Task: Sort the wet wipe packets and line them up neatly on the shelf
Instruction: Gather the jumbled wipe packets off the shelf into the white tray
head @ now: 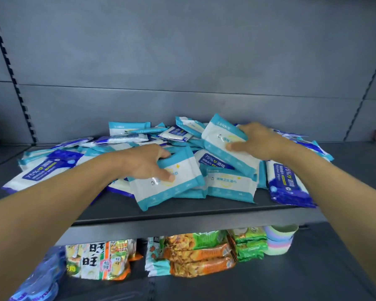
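Dark grey shelf [204, 210] against a grey slotted back panel [182, 51], heaped with wet wipe packets [139, 137], teal-and-white mixed with dark blue ones. Left hand [149, 162] gripping a teal packet [167, 183] at the front of the heap, thumb on top. Right hand [256, 141] gripping a second teal packet [224, 144], lifted and tilted above the pile. Below, snack bags [195, 253] and stacked pastel cups [278, 240] on the lower shelf [313, 268].
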`<state>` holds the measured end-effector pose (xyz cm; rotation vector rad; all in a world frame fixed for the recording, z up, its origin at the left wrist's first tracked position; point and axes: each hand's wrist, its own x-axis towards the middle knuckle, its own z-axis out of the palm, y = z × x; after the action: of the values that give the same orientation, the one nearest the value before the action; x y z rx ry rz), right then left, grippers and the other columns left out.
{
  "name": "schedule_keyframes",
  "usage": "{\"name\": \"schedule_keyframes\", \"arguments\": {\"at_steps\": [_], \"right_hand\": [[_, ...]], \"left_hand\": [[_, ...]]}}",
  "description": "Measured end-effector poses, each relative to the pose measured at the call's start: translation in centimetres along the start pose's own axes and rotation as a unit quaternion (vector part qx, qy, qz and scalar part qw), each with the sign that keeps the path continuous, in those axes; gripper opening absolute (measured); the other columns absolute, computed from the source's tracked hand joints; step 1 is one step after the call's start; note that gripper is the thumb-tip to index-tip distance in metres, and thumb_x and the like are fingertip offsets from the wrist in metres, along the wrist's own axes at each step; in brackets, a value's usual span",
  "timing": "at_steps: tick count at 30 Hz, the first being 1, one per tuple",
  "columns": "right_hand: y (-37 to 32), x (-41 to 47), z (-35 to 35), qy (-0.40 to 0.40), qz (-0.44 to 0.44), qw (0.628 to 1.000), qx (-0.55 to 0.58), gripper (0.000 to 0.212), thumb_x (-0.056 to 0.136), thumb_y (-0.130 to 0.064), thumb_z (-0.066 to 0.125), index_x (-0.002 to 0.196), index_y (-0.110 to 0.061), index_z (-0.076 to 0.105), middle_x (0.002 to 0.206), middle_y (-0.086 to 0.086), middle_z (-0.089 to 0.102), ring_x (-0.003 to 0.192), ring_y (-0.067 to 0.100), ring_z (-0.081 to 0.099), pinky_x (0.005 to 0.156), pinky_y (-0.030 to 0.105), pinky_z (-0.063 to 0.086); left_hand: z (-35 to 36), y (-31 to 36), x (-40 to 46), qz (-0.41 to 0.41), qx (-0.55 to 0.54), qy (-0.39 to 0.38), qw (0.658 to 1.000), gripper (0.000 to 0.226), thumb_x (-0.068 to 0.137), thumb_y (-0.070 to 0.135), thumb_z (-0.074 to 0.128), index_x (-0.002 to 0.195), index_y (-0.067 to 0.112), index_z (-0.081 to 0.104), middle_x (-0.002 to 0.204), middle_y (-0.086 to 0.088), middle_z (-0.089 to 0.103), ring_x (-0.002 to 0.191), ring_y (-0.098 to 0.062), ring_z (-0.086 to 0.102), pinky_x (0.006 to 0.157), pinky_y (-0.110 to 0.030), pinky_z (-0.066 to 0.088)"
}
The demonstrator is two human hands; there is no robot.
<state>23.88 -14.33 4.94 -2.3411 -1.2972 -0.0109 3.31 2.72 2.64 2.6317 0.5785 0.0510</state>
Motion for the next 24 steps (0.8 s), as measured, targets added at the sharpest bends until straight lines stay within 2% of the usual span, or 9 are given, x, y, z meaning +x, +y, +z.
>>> {"name": "schedule_keyframes", "arguments": {"at_steps": [2,5,9,11,13,16,19,22,24], "right_hand": [[0.5,-1.3,0.3,-0.095,0.024,0.995,-0.017,0.044,0.083,-0.048,0.064,0.114,-0.018,0.057,0.112,-0.002,0.061,0.098,0.018,0.058,0.083,0.030,0.046],[0.8,-2.5,1.2,-0.185,0.029,0.981,-0.049,0.040,0.085,-0.050,0.061,0.110,-0.021,0.051,0.111,-0.007,0.053,0.100,0.014,0.052,0.085,0.028,0.042],[0.5,-2.8,1.9,-0.214,0.023,0.972,-0.094,0.053,0.084,-0.052,0.061,0.125,-0.022,0.045,0.122,-0.005,0.050,0.109,0.016,0.049,0.096,0.033,0.042],[0.5,-2.6,2.1,-0.217,0.031,0.971,-0.097,0.049,0.083,-0.050,0.064,0.120,-0.023,0.045,0.120,-0.004,0.050,0.106,0.016,0.050,0.093,0.033,0.044],[0.6,-2.6,2.1,-0.209,0.033,0.975,-0.075,0.045,0.083,-0.045,0.067,0.113,-0.024,0.040,0.115,-0.006,0.048,0.101,0.015,0.048,0.085,0.030,0.043],[0.6,-3.1,1.9,-0.175,0.040,0.982,-0.058,0.061,0.082,-0.041,0.070,0.128,-0.022,0.035,0.116,-0.004,0.043,0.101,0.014,0.045,0.080,0.026,0.037],[0.3,-3.4,2.3,-0.140,0.043,0.984,-0.099,0.069,0.082,-0.046,0.067,0.136,-0.014,0.037,0.130,0.003,0.046,0.108,0.018,0.046,0.083,0.026,0.036],[-0.4,-5.0,2.6,-0.075,0.034,0.988,-0.127,0.068,0.086,-0.048,0.060,0.139,-0.011,0.036,0.139,0.009,0.044,0.117,0.025,0.046,0.089,0.031,0.038],[-0.8,-7.0,2.2,-0.003,0.039,0.992,-0.117,0.066,0.088,-0.045,0.059,0.140,-0.012,0.034,0.137,0.012,0.046,0.121,0.029,0.046,0.094,0.036,0.040]], "left_hand": [[0.5,0.2,0.1,0.002,0.022,-0.021,1.000,0.019,0.084,0.031,0.069,0.098,0.019,0.063,0.098,0.001,0.068,0.094,-0.020,0.063,0.085,-0.035,0.049],[0.8,0.9,0.4,-0.002,0.033,-0.060,0.998,0.020,0.084,0.032,0.068,0.100,0.022,0.062,0.102,0.004,0.066,0.095,-0.016,0.062,0.085,-0.032,0.049],[1.2,2.1,0.7,-0.008,0.082,-0.099,0.992,0.026,0.086,0.036,0.066,0.107,0.026,0.054,0.105,0.008,0.058,0.098,-0.014,0.055,0.086,-0.028,0.045],[1.4,2.6,0.8,-0.006,0.102,-0.087,0.991,0.025,0.086,0.035,0.066,0.104,0.026,0.050,0.101,0.008,0.051,0.095,-0.014,0.051,0.081,-0.027,0.040],[1.5,2.8,0.7,-0.008,0.121,-0.059,0.991,0.029,0.085,0.034,0.067,0.105,0.021,0.052,0.101,0.004,0.049,0.095,-0.017,0.050,0.078,-0.028,0.040],[2.0,3.0,0.5,-0.007,0.165,0.009,0.986,0.035,0.082,0.036,0.070,0.102,0.017,0.049,0.104,-0.001,0.049,0.092,-0.020,0.047,0.077,-0.031,0.040],[2.8,3.5,-0.4,-0.020,0.178,0.087,0.980,0.043,0.079,0.035,0.071,0.098,0.023,0.034,0.099,0.001,0.045,0.087,-0.020,0.042,0.072,-0.031,0.036],[3.6,4.4,-1.8,-0.032,0.202,0.157,0.966,0.054,0.080,0.030,0.070,0.119,0.023,0.033,0.103,-0.001,0.055,0.092,-0.026,0.052,0.071,-0.033,0.039],[4.1,5.1,-3.1,-0.028,0.214,0.191,0.958,0.067,0.080,0.029,0.071,0.133,0.020,0.030,0.110,-0.008,0.059,0.100,-0.031,0.056,0.072,-0.035,0.041]]}}
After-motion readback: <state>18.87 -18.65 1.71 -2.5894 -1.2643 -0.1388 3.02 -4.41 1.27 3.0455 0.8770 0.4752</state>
